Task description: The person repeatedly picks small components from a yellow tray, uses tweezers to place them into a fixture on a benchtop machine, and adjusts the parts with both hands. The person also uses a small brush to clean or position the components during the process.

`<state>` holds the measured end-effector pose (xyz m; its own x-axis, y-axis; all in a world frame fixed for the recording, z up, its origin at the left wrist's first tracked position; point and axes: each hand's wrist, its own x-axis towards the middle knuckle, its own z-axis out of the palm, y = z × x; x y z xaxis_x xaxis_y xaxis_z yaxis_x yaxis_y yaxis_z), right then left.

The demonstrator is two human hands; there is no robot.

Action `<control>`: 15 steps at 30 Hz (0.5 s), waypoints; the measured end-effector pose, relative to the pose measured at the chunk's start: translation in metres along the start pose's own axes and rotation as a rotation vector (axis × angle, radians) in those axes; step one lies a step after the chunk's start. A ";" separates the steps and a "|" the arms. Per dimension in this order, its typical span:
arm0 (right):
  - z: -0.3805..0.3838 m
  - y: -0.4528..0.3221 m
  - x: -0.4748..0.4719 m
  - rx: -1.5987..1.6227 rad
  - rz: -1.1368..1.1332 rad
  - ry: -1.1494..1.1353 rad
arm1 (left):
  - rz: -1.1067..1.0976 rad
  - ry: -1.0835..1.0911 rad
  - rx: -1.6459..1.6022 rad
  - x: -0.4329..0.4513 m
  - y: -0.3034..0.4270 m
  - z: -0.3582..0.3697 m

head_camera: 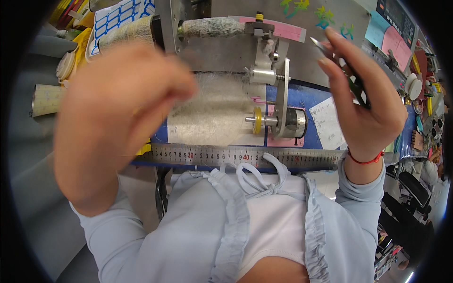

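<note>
My left hand (134, 81) is raised at the left, blurred by motion, with its fingers curled. Whether anything thin is pinched in it is too blurred to tell. At the right, my right hand (371, 85) holds a small hand tool (320, 46) with a pointed metal tip and dark handles, tip towards the upper left. Between the hands is a bench fixture with a horizontal spindle (212, 27) wrapped in fuzzy whitish fibre. Below it stand a metal roller (262, 75), a yellow-rimmed small wheel (257, 120) and a black knob with a graduated dial (297, 123).
A steel ruler (212, 155) runs along the front table edge. Handwritten paper (327, 122) lies beneath my right hand. A control panel with buttons (396, 21) is at the upper right. A cone (47, 100) and blue-patterned label sheets (116, 21) are at the left.
</note>
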<state>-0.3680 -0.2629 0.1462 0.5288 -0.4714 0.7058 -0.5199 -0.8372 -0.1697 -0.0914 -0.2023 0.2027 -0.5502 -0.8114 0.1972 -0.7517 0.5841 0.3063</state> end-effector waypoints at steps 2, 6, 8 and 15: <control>-0.006 0.003 -0.011 0.098 0.088 0.013 | -0.151 -0.047 0.025 -0.023 0.001 0.031; -0.006 -0.002 -0.042 0.362 0.306 0.011 | -0.224 0.200 -0.124 -0.046 -0.008 0.097; -0.006 -0.008 -0.057 0.432 0.350 0.010 | -0.366 0.309 -0.261 -0.037 -0.009 0.120; -0.025 -0.024 -0.092 0.387 0.475 0.017 | -0.614 0.186 -0.619 0.008 0.004 0.127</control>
<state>-0.4207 -0.1925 0.1024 0.2867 -0.8162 0.5017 -0.4132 -0.5778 -0.7038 -0.1455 -0.2041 0.0873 -0.0069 -0.9993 -0.0359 -0.5340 -0.0267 0.8451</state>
